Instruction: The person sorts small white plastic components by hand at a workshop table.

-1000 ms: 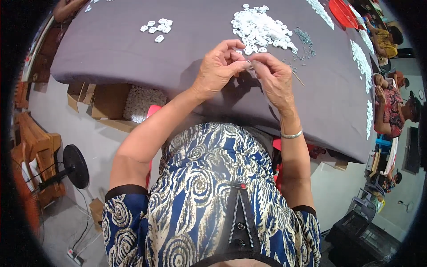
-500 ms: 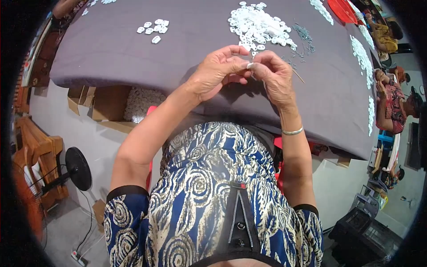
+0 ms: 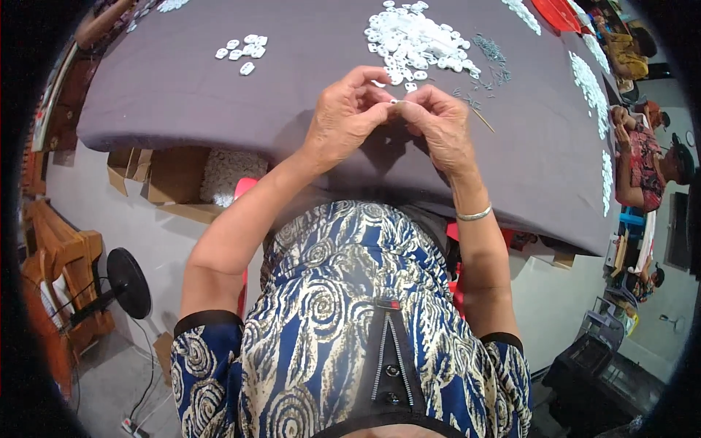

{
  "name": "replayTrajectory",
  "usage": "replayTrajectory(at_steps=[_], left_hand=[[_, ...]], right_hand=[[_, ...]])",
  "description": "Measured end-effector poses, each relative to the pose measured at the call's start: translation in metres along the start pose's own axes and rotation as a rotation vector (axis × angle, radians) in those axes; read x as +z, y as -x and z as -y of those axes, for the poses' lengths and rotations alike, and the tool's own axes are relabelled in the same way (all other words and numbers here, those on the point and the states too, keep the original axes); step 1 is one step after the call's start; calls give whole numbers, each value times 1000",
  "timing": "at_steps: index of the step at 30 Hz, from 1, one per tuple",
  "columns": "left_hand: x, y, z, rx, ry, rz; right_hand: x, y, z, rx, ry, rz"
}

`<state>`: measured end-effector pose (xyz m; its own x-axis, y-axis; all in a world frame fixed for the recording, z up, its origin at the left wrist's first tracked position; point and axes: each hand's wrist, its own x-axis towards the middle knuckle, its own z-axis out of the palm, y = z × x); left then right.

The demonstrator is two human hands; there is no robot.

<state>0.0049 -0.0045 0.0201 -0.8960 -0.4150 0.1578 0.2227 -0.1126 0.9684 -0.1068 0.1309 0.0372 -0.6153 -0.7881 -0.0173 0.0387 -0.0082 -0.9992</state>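
Observation:
My left hand (image 3: 342, 117) and my right hand (image 3: 443, 125) meet above the near part of the cloth-covered table. Between their thumbs and fingertips they pinch a small white plastic piece (image 3: 395, 101), mostly covered by the fingers. Just beyond the fingertips lies a heap of white oval plastic pieces with holes (image 3: 418, 40). To its right is a scatter of tiny grey-green pin-like parts (image 3: 492, 52). A thin wooden stick (image 3: 484, 121) rests beside my right hand. Off to the left sits a little group of similar white pieces (image 3: 244, 50).
The grey tablecloth (image 3: 204, 109) hangs over the near edge. More white pieces (image 3: 590, 91) line the right side, with a red basin (image 3: 558, 14) at far right. Other people (image 3: 646, 160) sit there. An open cardboard box (image 3: 179, 175) and a black fan (image 3: 128, 282) stand at left.
Both hands have shifted slightly left in view, as has the whole table scene. My left fingers have curled in closer around the white piece, which stays pinched between both hands.

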Motion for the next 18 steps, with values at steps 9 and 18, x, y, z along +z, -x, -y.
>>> replayTrajectory(at_steps=[9,18], left_hand=[[-7,-5,2,-41,63,-22],[-6,-5,15,-37,59,-109]], right_hand=[[-45,-16,12,-197,340,-246],[-63,-47,6,-369,978,-92]])
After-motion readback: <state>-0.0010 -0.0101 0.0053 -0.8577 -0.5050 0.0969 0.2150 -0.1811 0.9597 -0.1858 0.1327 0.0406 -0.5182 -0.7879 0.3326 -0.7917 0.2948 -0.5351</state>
